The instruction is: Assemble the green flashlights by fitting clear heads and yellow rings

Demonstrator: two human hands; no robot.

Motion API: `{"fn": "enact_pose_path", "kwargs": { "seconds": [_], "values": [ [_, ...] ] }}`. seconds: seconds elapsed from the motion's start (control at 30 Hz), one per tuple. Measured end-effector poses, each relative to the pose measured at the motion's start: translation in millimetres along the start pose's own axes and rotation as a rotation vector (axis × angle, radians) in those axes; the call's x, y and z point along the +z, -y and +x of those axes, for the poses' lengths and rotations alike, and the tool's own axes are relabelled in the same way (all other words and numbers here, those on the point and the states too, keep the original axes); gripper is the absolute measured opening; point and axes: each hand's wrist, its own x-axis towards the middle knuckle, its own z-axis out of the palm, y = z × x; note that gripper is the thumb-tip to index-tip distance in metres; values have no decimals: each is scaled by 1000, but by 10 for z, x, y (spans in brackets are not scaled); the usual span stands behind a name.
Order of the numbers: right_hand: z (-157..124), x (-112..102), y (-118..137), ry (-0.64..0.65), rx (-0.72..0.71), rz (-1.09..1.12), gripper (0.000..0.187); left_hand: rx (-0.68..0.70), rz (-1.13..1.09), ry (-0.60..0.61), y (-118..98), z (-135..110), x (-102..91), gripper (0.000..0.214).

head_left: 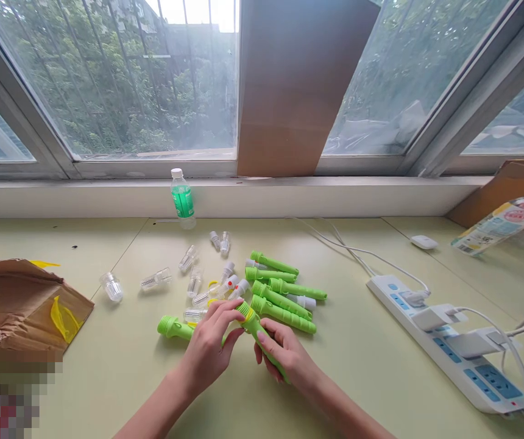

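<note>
In my right hand (284, 350) is a green threaded plastic handle (262, 337), tilted with its wide threaded end up and to the left. A yellow ring (246, 315) sits around that end. My left hand (211, 338) has its fingers closed on the ringed end. Behind my left hand lies another green handle (172, 327), partly hidden by it. Several more green handles (284, 314) lie in a group beyond my right hand. Clear ribbed plastic pieces (156, 279) are scattered beyond my left hand, some with white ends, among small yellow rings (212, 284).
An open cardboard box (19, 299) with yellow film stands at left. A green-labelled bottle (183, 200) is by the window ledge. A power strip (445, 347) with plugs and cables runs along the right. A larger bottle (502, 222) leans at the far right near cardboard.
</note>
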Motion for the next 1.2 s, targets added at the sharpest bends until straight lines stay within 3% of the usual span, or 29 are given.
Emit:
{"fn": "enact_pose_path", "kwargs": {
  "seconds": [0.17,0.43,0.6,0.8,1.03,1.2],
  "values": [
    [-4,-5,-39,-52,61,4,37,9,-14,-30,10,7,-12,14],
    [5,-34,56,-25,-91,-12,37,-6,20,25,-2,-18,-18,23],
    [-11,-34,42,35,-7,-7,44,11,45,-25,-8,-9,9,16],
    [-32,-14,-2,-47,75,-23,38,20,23,-40,-3,-19,5,17],
    [-6,-4,62,-34,-78,-69,34,17,61,-28,-1,-23,15,23],
    [-9,-18,48,-23,-81,-67,39,15,70,-41,-3,-8,14,17]
  ]
}}
